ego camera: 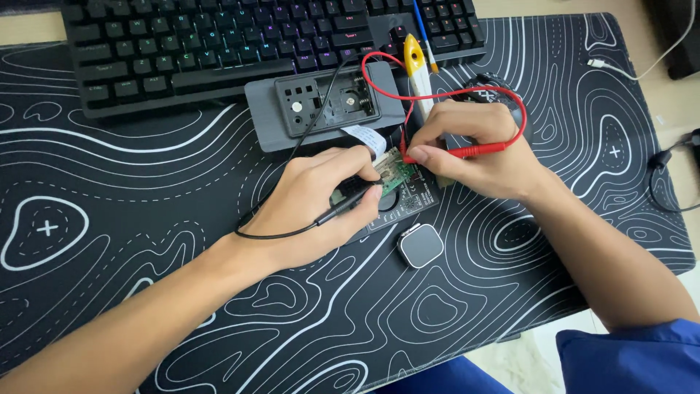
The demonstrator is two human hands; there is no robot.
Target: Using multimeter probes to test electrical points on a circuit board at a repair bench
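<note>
My left hand [317, 204] grips a black test probe [348, 205] with its tip at a small green circuit board [394, 174]. My right hand [477, 149] grips a red test probe [467, 152] whose tip touches the same board from the right. The board lies on a dark flat device panel [408, 204] on the desk mat. A white ribbon cable [364, 137] runs from the board to a grey opened device casing [324, 106] just behind it. The red lead [437, 95] loops over my right hand; the black lead [292, 153] curves around my left wrist.
A black keyboard [219, 44] with lit keys sits at the back. A small rounded square smartwatch body [421, 246] lies in front of the panel. A yellow-tipped tool [414, 58] and a blue pen [423, 33] rest by the keyboard. Cables [671, 175] lie at the right edge of the patterned mat [109, 219].
</note>
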